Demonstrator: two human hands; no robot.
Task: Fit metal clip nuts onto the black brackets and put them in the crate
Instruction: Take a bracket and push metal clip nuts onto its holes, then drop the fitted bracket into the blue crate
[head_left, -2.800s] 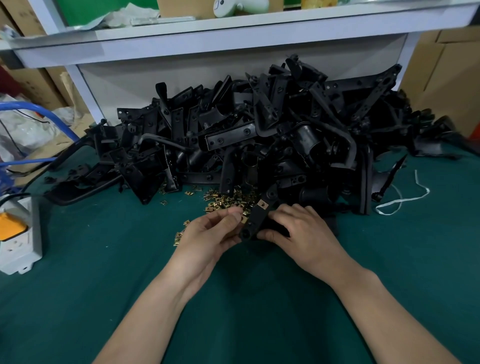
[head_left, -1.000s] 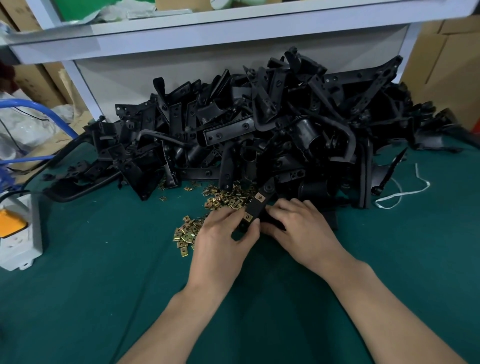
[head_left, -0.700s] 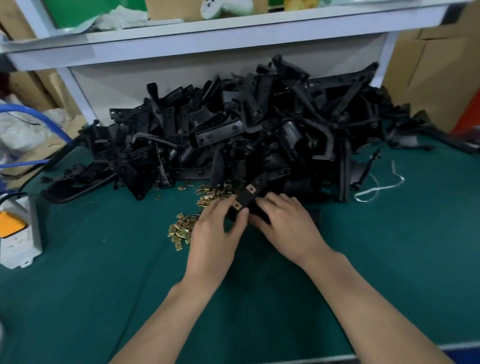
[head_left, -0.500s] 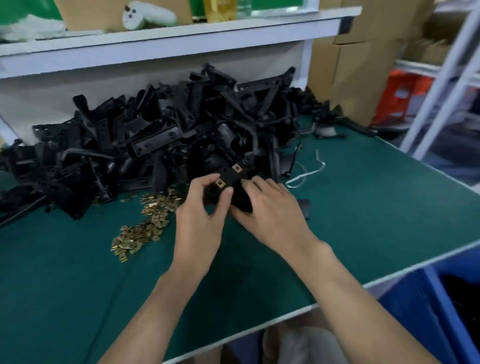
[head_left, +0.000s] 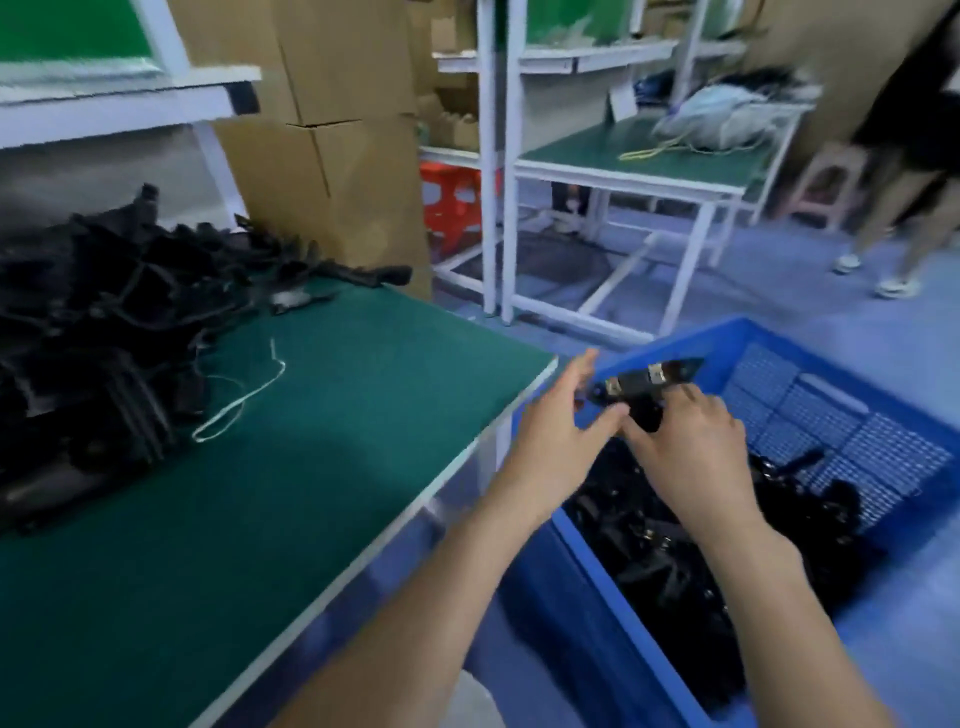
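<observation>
Both hands hold one black bracket (head_left: 644, 387) with two metal clip nuts on it, in the air over the blue crate (head_left: 878, 400). My right hand (head_left: 685, 457) grips its lower part. My left hand (head_left: 558, 436) touches its left end with thumb and fingers spread. The crate stands on the floor to the right of the table and has several black brackets (head_left: 670, 551) lying in it. A big pile of loose black brackets (head_left: 98, 332) lies on the green table (head_left: 291, 467) at the left.
A white cord (head_left: 244, 397) lies on the table by the pile. Cardboard boxes (head_left: 332, 135) stand behind the table. Another white-framed workbench (head_left: 639, 161) and a red stool (head_left: 452, 197) are farther back. A person's legs (head_left: 898, 218) show at the far right.
My view has swung right, away from the pile and the loose clip nuts. Both hands carried the fitted bracket off the table and now hold it above the blue crate.
</observation>
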